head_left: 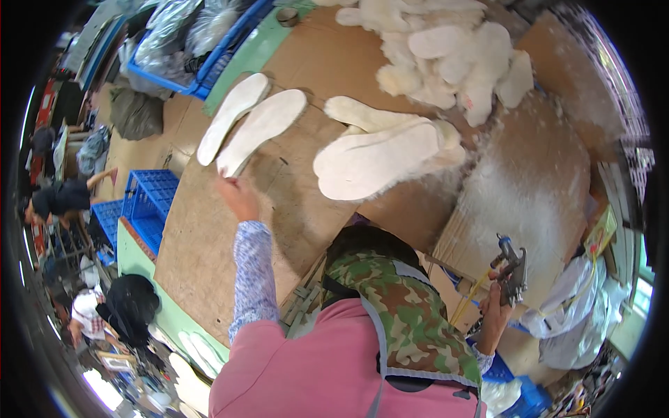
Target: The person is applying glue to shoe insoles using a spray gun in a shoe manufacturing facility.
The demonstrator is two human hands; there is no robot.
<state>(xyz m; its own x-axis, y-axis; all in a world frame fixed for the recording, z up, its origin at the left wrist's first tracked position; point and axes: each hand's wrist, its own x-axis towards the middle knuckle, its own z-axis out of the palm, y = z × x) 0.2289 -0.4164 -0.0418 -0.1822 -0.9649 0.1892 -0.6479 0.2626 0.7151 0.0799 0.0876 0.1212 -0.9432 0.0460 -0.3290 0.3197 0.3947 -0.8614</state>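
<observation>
The pink top and camo apron point(401, 313) fill the bottom middle of the frame. At lower right, the right hand point(496, 315) is wrapped around a spray gun point(511, 268), nozzle up and idle. The left hand point(237, 196), centre-left, pinches the heel of a white insole point(261, 130) lying beside its twin point(232, 116) on the cardboard-covered table point(209, 258). Probably best to keep it flat and aligned with its twin. More insoles point(380, 159) are stacked mid-frame, fleecy ones point(446, 52) up top.
</observation>
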